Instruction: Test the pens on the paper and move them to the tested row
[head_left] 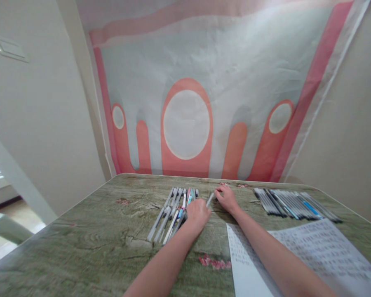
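Observation:
My left hand (198,215) is closed round a pale, clear-looking pen (210,199), whose end sticks up toward my right hand. Just right of that end, my right hand (226,199) has its fingers curled together; whatever they pinch is hidden or too small to make out. Beside my left hand lies a group of pens (165,218) in two rows, mostly clear barrels with a few white, blue and pink ones. My left hand and forearm cover part of this group.
At the right, several pens and slim grey barrels (286,203) lie side by side. Nearer me, sheets of handwritten paper (324,251) lie under my right forearm. The wood-patterned tabletop (89,243) reaches to a wall hanging (185,165) at the back.

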Demonstrator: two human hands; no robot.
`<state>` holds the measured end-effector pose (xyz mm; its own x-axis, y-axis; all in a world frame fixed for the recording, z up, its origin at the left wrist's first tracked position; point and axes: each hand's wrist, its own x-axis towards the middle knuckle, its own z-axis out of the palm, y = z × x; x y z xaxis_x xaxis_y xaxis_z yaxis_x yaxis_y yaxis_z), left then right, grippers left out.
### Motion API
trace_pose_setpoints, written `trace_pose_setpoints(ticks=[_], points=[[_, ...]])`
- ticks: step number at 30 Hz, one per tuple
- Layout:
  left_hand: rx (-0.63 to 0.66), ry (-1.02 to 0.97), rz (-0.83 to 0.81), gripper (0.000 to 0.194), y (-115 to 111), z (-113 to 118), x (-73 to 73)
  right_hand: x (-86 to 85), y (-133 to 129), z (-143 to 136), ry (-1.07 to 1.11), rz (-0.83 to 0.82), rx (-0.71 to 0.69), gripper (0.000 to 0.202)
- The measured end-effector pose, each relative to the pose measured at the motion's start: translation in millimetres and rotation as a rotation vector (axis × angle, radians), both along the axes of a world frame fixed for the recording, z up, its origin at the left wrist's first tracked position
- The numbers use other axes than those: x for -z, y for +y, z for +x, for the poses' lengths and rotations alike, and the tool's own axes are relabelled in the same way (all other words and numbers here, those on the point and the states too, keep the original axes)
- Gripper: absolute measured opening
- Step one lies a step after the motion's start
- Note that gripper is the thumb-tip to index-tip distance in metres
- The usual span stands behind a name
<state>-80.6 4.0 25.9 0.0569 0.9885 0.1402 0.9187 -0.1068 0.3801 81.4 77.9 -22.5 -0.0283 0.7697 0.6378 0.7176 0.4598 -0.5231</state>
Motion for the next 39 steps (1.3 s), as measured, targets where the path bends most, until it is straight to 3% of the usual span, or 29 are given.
trace_pose_setpoints(ticks=[3,6,13,18,21,24,28,33,39], points=[[0.007,0.002,0.049,0.019,3.1,1.6,2.5,-3.7,1.7,0.1,0.195,-0.048,-0.005,0.028],[0.025,-0.124,0.077,0.019,7.4,2.7,4.0,-10.8,-0.3,-0.8,0.395,-0.122,-0.034,0.034],[0.135,-0.509,0.095,0.017,20.3,0.5,13.1,-24.8,-13.5,-12.3,0.674,-0.558,-0.446,0.04],[0.207,-0.799,0.108,0.021,25.0,1.7,12.3,-37.0,-19.5,-17.3,0.769,-0.534,-0.488,0.04],[0.119,-1.143,0.113,0.028,32.1,-0.6,10.7,-43.8,-22.2,-13.0,0.723,-0.506,-0.477,0.038],[-0.024,-1.511,0.109,0.031,41.0,-6.1,13.2,-45.7,-24.5,-6.9,0.58,-0.621,-0.537,0.035],[-0.141,-1.81,0.08,0.024,48.3,-11.7,18.1,-43.1,-25.8,-3.0,0.494,-0.716,-0.564,0.032],[-0.191,-1.882,0.053,0.018,50.6,-11.4,20.5,-40.7,-25.3,-3.2,0.43,-0.723,-0.563,0.033],[-0.195,-1.756,0.025,0.018,51.0,-8.4,23.1,-39.8,-24.1,-3.1,0.413,-0.726,-0.577,0.034]])
